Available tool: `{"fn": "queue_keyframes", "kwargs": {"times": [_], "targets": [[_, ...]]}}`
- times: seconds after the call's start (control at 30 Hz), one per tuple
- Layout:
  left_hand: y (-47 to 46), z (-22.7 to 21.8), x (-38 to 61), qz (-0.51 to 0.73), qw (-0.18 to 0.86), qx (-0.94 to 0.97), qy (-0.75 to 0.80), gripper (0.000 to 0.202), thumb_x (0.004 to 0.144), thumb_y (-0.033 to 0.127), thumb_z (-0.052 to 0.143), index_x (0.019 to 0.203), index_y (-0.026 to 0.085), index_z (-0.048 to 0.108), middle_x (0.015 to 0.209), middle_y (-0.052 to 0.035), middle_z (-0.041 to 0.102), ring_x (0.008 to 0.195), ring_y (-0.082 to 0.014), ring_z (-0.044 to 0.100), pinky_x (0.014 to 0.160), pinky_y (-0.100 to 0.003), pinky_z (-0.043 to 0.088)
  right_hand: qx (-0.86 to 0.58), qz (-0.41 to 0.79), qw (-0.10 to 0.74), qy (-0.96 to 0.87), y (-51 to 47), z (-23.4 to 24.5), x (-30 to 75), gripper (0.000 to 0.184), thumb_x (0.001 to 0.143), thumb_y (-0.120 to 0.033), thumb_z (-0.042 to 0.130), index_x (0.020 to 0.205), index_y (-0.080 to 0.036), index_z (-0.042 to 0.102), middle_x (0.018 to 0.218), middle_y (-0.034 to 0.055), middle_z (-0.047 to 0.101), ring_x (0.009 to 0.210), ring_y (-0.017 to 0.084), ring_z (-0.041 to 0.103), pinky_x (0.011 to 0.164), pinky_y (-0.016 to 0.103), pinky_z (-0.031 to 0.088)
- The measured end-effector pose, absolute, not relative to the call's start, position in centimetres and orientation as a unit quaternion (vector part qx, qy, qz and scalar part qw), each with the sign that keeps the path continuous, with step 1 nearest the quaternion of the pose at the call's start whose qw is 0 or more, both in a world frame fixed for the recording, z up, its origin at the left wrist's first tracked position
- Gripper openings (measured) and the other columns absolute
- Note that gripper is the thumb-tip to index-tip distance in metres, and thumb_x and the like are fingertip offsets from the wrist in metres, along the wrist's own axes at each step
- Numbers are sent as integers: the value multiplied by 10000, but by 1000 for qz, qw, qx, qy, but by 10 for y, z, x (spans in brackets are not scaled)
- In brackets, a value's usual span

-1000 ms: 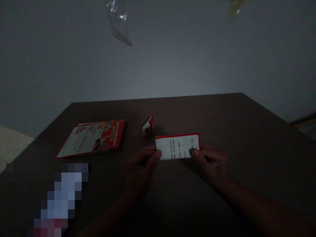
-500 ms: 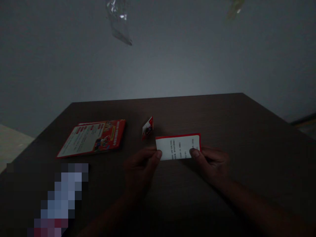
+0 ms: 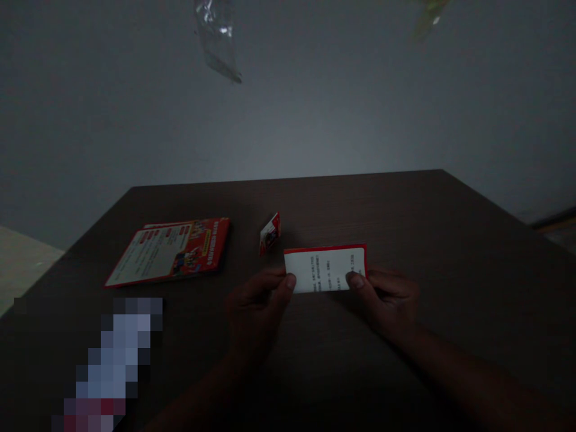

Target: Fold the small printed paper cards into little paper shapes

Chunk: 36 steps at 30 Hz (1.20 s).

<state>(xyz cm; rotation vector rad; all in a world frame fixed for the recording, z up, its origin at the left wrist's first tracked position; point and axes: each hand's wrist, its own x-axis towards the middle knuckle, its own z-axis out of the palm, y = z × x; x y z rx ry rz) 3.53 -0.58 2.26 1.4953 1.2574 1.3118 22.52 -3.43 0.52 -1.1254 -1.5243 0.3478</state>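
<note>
A folded leaflet (image 3: 310,267), white with dark print and a red border, is held between both hands just above the table. My left hand (image 3: 263,303) pinches its left end, thumb on top. On the right end, my right hand (image 3: 389,300) grips it the same way, with the thumb over the printed face. Just beyond my left hand stands a small folded red and white paper piece (image 3: 270,234). To the left lies a stack of red and white printed leaflets (image 3: 180,252) with coloured pictures.
The dark wooden table (image 3: 360,204) reaches to a grey wall (image 3: 324,108). A clear plastic bag (image 3: 218,42) hangs on the wall at upper left. At lower left lies a pixelated, light-coloured object (image 3: 117,354).
</note>
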Motion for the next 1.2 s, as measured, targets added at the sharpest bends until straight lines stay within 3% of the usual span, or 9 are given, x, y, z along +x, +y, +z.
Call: {"fn": "queue_keyframes", "kwargs": {"times": [0.17,0.37,0.47,0.57,0.73,1.2], "targets": [[-6,20,36,520,393,582,486,163,719,250,654,574,180,631,752,-16,704,680,-147,657,606,-231,530,-489,142,563,-651,-35,7,224,331,825,-205,555,497,-164,549,471,-4,499,417,89,434,400,226,312],[-7,21,36,535,417,528,511,291,642,239,707,507,168,460,685,-13,675,635,-152,650,526,-221,507,-490,154,562,-649,-35,6,224,353,831,-256,561,491,-161,554,455,-5,486,399,82,410,384,222,294],[-4,19,35,532,469,492,506,223,634,285,728,715,178,550,695,-5,678,652,-168,661,526,-231,512,-487,162,564,-647,-35,6,223,353,830,-270,565,494,-162,556,465,0,509,401,83,420,383,220,301],[0,16,33,516,501,491,491,308,687,369,690,907,170,608,745,-29,697,685,-182,666,549,-243,519,-476,169,564,-654,-34,6,222,345,830,-253,565,497,-161,555,468,-5,511,402,78,417,390,219,304],[1,19,30,482,473,525,519,308,731,446,629,768,147,691,724,-51,708,660,-181,653,522,-227,500,-467,176,561,-661,-33,4,223,343,824,-199,566,486,-150,539,454,-18,473,397,65,394,388,218,267],[-1,20,30,488,452,520,536,271,717,419,654,772,163,723,669,-44,706,628,-189,652,491,-233,495,-464,172,551,-672,-32,8,224,374,826,-244,568,463,-156,544,446,-10,495,383,73,416,375,215,290]]}}
